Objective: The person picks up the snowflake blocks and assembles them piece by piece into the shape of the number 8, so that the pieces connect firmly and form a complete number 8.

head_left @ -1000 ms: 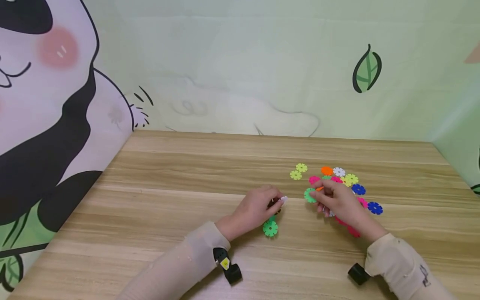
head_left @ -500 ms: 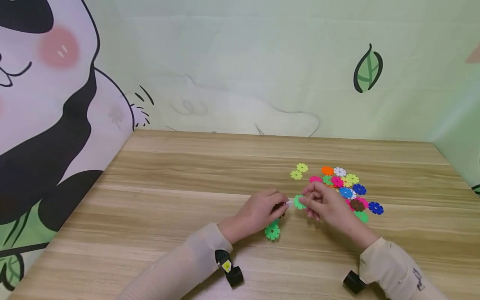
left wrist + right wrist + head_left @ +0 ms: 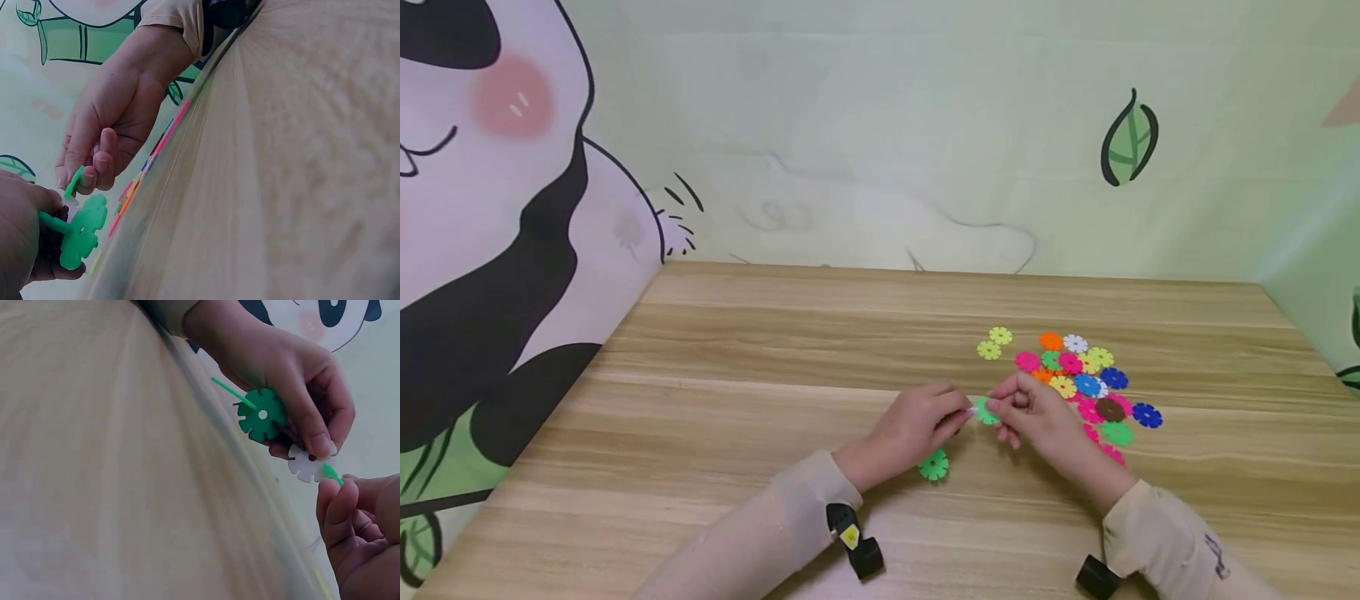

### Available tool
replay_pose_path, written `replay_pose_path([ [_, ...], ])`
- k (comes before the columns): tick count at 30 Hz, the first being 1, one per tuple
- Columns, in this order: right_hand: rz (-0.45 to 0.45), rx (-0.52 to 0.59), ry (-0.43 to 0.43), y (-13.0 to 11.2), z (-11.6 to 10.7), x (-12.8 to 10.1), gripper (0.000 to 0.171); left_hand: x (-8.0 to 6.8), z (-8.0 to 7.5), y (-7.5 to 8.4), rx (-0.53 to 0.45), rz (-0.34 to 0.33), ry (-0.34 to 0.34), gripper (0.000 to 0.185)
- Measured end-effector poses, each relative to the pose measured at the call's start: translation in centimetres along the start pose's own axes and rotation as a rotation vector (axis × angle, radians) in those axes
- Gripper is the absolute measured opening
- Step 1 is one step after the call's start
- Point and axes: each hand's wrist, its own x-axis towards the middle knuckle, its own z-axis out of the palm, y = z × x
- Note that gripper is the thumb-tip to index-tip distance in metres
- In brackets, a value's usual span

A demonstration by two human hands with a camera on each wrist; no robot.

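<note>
My left hand [image 3: 913, 423] pinches a white notched snowflake disc [image 3: 302, 466] between thumb and fingers. Below that hand hang green snowflake discs [image 3: 933, 466], joined at an angle to each other, with a dark piece partly hidden by the fingers. My right hand [image 3: 1036, 423] pinches a single green snowflake disc [image 3: 984, 411] by its edge. In the right wrist view this green disc [image 3: 332, 473] meets the rim of the white one, set crosswise to it. Whether their slots are engaged, I cannot tell.
Many loose snowflake discs lie right of the hands on the wooden table [image 3: 737, 433], among them a blue disc [image 3: 1087, 385], a brown disc [image 3: 1111, 409] and an orange disc [image 3: 1051, 342]. Two yellow-green discs [image 3: 989, 350] lie apart, further left. A printed wall [image 3: 850, 167] stands behind.
My right hand has moved left from the loose discs, bringing the green disc up to the white one. My left hand stays nearly in place, still holding the joined discs.
</note>
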Motion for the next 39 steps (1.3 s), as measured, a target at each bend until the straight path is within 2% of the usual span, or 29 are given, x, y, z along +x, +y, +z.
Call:
replay_pose_path([
  [10,-0.038,0.12,0.005,0.5,1.1,0.0,0.022,-0.4,0.0,-0.2,-0.014,-0.003,0.036,0.004],
  [21,-0.017,0.15,0.008,0.6,1.7,0.0,0.023,-0.7,0.0,-0.5,0.023,0.025,0.034,0.004],
  [27,-0.017,0.137,0.013,0.7,1.8,0.1,0.023,-0.7,0.1,-0.5,0.007,0.028,0.032,0.004],
  [31,-0.005,0.1,0.03,0.8,1.6,0.2,0.022,-0.5,0.3,-0.3,-0.012,-0.034,-0.004,0.007],
  [36,-0.016,0.018,0.041,0.9,1.0,0.4,0.019,0.2,0.3,0.0,-0.055,-0.173,-0.108,0.011],
  [39,-0.013,0.011,0.037,1.0,0.7,0.5,0.021,0.6,0.2,0.1,-0.086,-0.246,-0.156,0.014],
])
